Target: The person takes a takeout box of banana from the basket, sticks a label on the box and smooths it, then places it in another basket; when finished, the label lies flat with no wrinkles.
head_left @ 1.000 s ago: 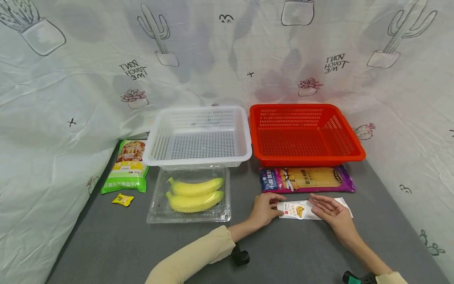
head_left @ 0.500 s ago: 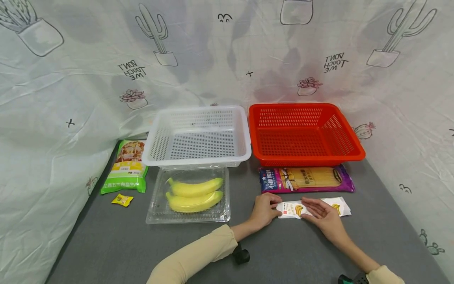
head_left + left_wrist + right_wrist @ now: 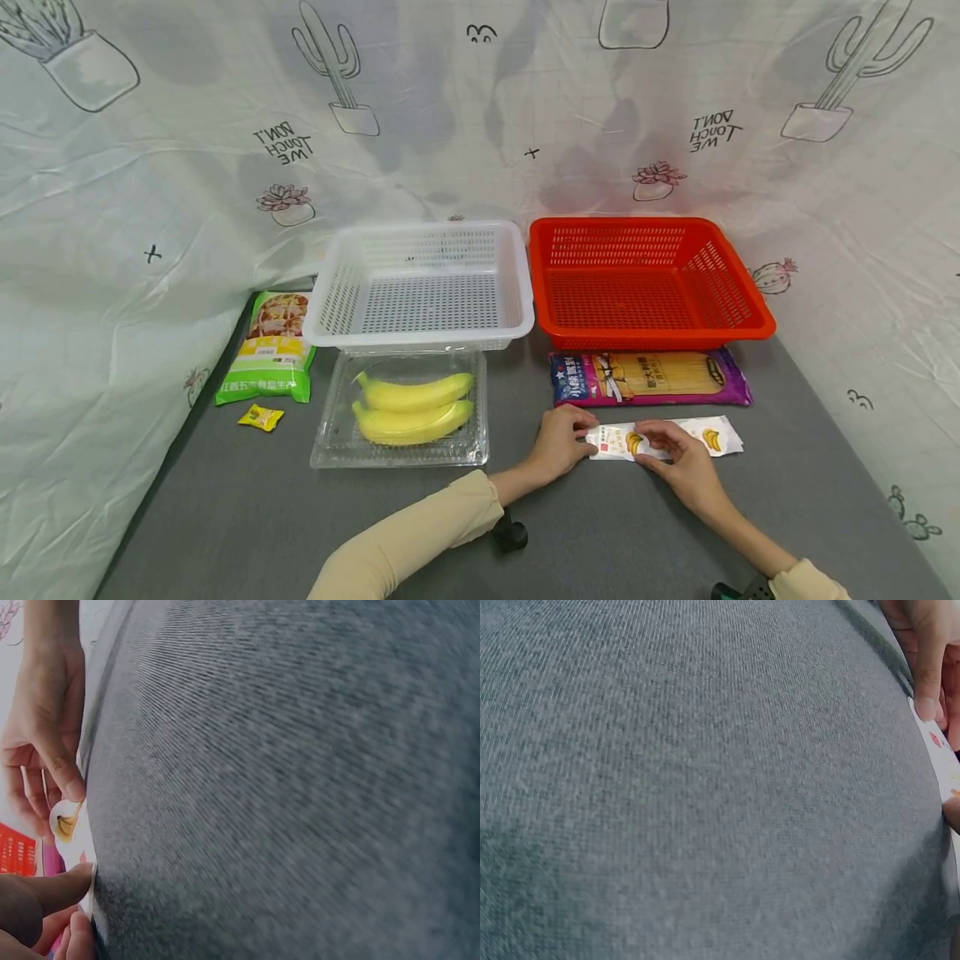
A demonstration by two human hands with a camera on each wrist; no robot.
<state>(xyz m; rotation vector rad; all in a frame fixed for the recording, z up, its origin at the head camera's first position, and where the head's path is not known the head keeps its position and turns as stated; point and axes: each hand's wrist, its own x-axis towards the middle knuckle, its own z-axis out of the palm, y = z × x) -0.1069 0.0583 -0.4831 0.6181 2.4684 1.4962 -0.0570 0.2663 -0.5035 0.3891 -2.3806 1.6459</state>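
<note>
A long white packet printed with bananas (image 3: 716, 435) lies flat on the grey table, in front of a purple bag of spaghetti (image 3: 652, 377). My left hand (image 3: 558, 442) pinches its left end between thumb and fingers. Around the packet's middle, my right hand (image 3: 686, 471) grips with its thumb on the near edge and fingers on the far edge. In the left wrist view, the packet (image 3: 73, 847) runs between both hands, a banana picture near the right thumb. The right wrist view catches the left hand (image 3: 934, 652) and a strip of the packet (image 3: 941, 761) at its edge.
A white basket (image 3: 420, 340) and a red basket (image 3: 656, 340) stand side by side at the back. Two bananas (image 3: 412, 408) lie in a clear plastic box (image 3: 322, 454). Farther left are a green food bag (image 3: 270, 350) and a small yellow wrapped candy (image 3: 261, 417).
My right hand has slid left along the packet from near its right end to its middle, uncovering the right banana print. Its fingers have curled in more. The left hand has stayed at the left end.
</note>
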